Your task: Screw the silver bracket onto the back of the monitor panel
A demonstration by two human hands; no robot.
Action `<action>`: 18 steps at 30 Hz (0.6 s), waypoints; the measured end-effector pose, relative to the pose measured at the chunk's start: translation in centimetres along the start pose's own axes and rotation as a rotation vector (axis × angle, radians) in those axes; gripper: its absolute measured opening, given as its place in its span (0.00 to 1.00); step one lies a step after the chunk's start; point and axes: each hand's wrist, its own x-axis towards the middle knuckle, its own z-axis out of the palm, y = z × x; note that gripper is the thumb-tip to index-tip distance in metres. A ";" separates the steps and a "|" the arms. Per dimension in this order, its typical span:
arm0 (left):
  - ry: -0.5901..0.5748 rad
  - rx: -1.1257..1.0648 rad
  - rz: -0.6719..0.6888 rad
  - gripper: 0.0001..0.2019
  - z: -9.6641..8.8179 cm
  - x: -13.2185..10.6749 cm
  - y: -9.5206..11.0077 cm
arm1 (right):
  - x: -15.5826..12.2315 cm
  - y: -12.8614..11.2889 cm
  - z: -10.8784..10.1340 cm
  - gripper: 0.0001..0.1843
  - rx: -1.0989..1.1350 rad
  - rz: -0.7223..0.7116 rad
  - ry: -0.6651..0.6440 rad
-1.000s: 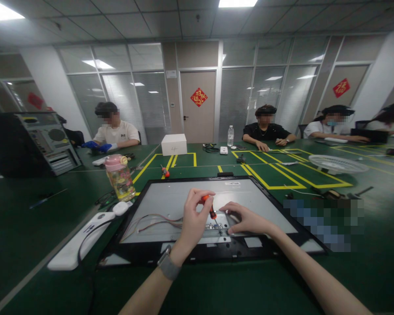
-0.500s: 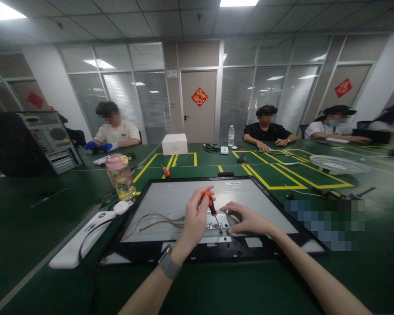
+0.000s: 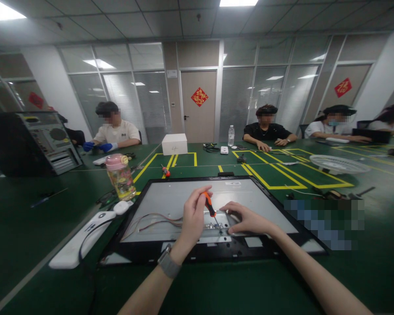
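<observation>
A flat display panel (image 3: 180, 192) with a black frame lies back side up on the table before me. My left hand (image 3: 193, 216) is closed round an orange and black screwdriver (image 3: 210, 205). Tilted, the screwdriver points down at a small metal bracket (image 3: 221, 218) low on the panel, its tip near a dark spot; whether it sits in a screw I cannot tell. At the bracket's right edge rests my right hand (image 3: 248, 220), thumb and fingers apart, with nothing visible in it. Thin wires (image 3: 157, 218) run left from the bracket.
Left of the panel are a white power strip (image 3: 82, 238) with a black cable, a pink-lidded bottle (image 3: 121, 177) and an open computer case (image 3: 49, 140). Behind stands a white box (image 3: 174, 144). Rightward lie a white round rack (image 3: 338, 164) and dark tools. Several people sit around.
My left hand and the screwdriver's handle have shifted slightly left, and the handle has turned a little. The right hand and the panel stay in place.
</observation>
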 end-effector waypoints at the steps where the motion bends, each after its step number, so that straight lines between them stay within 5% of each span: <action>1: 0.004 0.010 0.013 0.14 0.0 0.0 0.0 | 0.0 -0.1 0.0 0.39 0.001 0.001 -0.002; 5: 0.013 0.044 0.064 0.12 0.1 0.0 0.0 | 0.0 -0.2 0.0 0.37 0.015 0.000 -0.006; 11: 0.019 -0.075 -0.036 0.14 0.1 -0.1 0.0 | 0.1 0.4 0.1 0.39 0.021 -0.005 0.006; 18: 0.041 0.050 0.105 0.09 0.2 -0.1 -0.1 | 0.1 0.3 0.1 0.39 0.007 -0.011 -0.003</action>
